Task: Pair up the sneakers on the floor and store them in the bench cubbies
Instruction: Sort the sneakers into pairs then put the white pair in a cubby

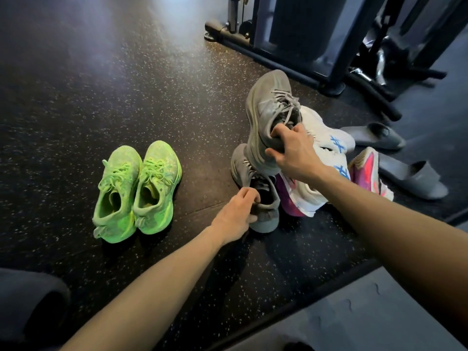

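Dim scene, light spilling from the top left, a pale glare sheen across the speckled floor (106, 39). Corners sink dark, edges bow from the wide lens, detail slightly soft.

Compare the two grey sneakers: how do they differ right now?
The upper grey sneaker is lifted off the floor and tilted, gripped at the heel collar by the right hand. The lower grey sneaker sits sole-down on the floor, the left hand pinching its heel. The upper one partly overlaps the lower one's toe. Both are grey, laced, apparently a pair.
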The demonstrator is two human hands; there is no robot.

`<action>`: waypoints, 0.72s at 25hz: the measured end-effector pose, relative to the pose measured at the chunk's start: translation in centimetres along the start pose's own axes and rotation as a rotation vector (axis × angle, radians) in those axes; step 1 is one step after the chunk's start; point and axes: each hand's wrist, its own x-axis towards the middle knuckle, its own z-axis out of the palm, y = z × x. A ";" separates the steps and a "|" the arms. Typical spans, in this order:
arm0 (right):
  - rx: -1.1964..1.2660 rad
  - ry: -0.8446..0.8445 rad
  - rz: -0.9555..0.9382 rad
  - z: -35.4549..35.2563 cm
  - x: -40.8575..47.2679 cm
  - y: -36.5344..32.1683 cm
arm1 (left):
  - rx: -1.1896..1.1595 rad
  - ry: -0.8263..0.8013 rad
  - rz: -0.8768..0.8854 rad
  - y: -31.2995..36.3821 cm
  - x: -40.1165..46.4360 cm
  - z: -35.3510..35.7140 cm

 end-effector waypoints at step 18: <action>-0.273 -0.339 -0.292 11.0 -2.2 -10.2 | 0.229 0.368 -0.413 -8.2 -10.3 -12.3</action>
